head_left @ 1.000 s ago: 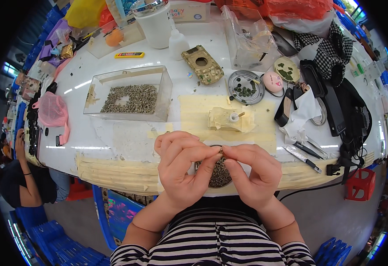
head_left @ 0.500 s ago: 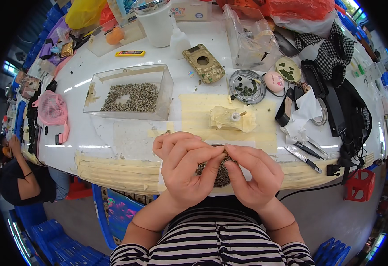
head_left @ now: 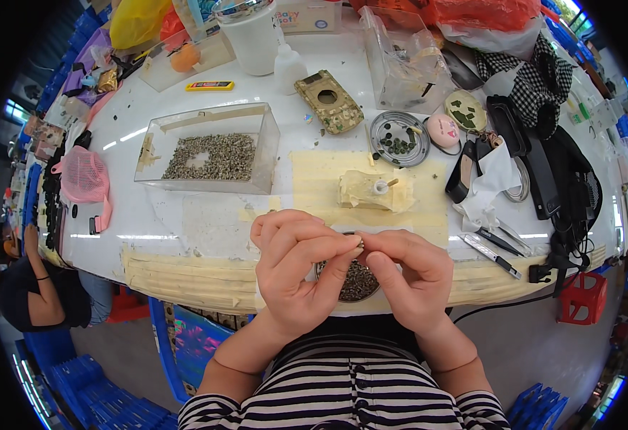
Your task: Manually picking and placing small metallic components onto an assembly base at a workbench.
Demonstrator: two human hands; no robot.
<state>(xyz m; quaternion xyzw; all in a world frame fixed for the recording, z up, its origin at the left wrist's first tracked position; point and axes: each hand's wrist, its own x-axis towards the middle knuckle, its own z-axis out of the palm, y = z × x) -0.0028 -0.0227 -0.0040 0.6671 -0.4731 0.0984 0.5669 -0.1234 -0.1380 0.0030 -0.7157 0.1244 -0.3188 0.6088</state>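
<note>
My left hand (head_left: pixel 298 276) pinches a tiny greyish-brown piece (head_left: pixel 360 245) between thumb and forefinger. Close against it, my right hand (head_left: pixel 416 283) has its thumb and forefinger drawn together; whatever lies between those tips is too small to name. Below both hands, partly covered by the fingers, is a round dish full of small mottled pieces (head_left: pixel 358 284). Beyond my hands a block wrapped in masking tape (head_left: pixel 360 192), with a short peg standing from it, rests on a taped patch of the table. A camouflage-painted model tank hull (head_left: pixel 332 115) lies farther back.
To the left stands a clear box (head_left: pixel 267 161) holding many small pieces. A round dish of dark green parts (head_left: pixel 407 154) is at right, near tweezers (head_left: pixel 500 242), a utility knife (head_left: pixel 492 256) and a black strap bag (head_left: pixel 572 186). A person (head_left: pixel 41 287) sits at the far left.
My fingertips have drawn slightly apart. The right hand has shifted a little left and its thumb has lifted, so more of the dish and the tiny piece shows.
</note>
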